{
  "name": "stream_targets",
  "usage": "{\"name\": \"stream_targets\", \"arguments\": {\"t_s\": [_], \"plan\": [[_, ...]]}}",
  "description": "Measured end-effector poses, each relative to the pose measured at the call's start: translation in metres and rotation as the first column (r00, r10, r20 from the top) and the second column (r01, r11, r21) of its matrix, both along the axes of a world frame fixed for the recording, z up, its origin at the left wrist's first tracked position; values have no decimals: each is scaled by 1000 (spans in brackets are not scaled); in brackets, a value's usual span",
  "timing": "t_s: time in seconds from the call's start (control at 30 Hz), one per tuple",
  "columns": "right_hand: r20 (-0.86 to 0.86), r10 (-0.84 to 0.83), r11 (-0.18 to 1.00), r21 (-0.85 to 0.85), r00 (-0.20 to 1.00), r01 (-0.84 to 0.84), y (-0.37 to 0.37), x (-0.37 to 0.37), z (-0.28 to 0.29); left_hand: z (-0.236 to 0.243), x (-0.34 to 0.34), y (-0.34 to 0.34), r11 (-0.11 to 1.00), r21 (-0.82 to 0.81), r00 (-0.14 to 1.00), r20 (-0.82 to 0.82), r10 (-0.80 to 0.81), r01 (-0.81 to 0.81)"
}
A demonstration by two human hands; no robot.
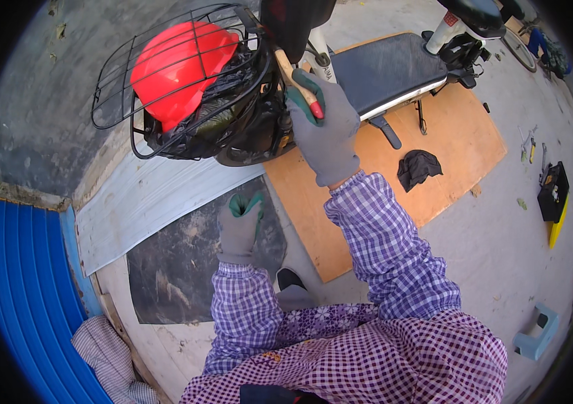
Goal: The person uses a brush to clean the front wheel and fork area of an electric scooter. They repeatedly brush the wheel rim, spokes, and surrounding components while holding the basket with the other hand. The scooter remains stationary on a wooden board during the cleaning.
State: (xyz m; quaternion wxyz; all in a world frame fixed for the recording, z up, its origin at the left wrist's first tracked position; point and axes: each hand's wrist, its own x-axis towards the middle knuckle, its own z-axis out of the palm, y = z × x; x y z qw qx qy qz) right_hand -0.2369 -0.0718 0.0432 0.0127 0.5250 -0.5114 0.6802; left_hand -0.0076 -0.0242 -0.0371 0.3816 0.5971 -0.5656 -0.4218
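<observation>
My right hand (323, 131), in a grey-and-green glove, grips a wooden handle (285, 64) with a red end, likely a brush or tool; its far end reaches the dark front part of an electric scooter (384, 75), beside a wire basket. In that basket (111, 118) lie a red helmet (172, 71) and dark bags or cloth (199, 118). My gloved left hand (239, 225) hangs lower, below the basket, its fingers curled with nothing visible in them.
An orange board (313, 236), white sheet (118, 209) and dark mat (165, 289) lie underfoot. A black cloth (418, 168), toolbox (552, 195) and blue stool (535, 331) are rightward. Blue corrugated metal (24, 269) stands left. A person (555, 60) is by a bicycle wheel behind.
</observation>
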Motion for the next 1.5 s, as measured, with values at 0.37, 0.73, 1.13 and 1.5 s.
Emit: {"name": "stream_targets", "arguments": {"t_s": [0.37,0.73,1.13,1.5], "plan": [[-79,90,986,147,993,-78,7,5,-27,1,5,4,998,46,999,14,33,-34],[-117,-11,971,235,993,38,-27,13,4,-4,1,4,997,72,1000,-8,-10,10],[465,234,917,187,854,-353,-5,-49,-19,-2,-7,9,997,68,999,12,31,-32],[848,404,812,-158,344,-562,-47,-69,-71,-11,0,8,990,140,989,144,-37,17]]}}
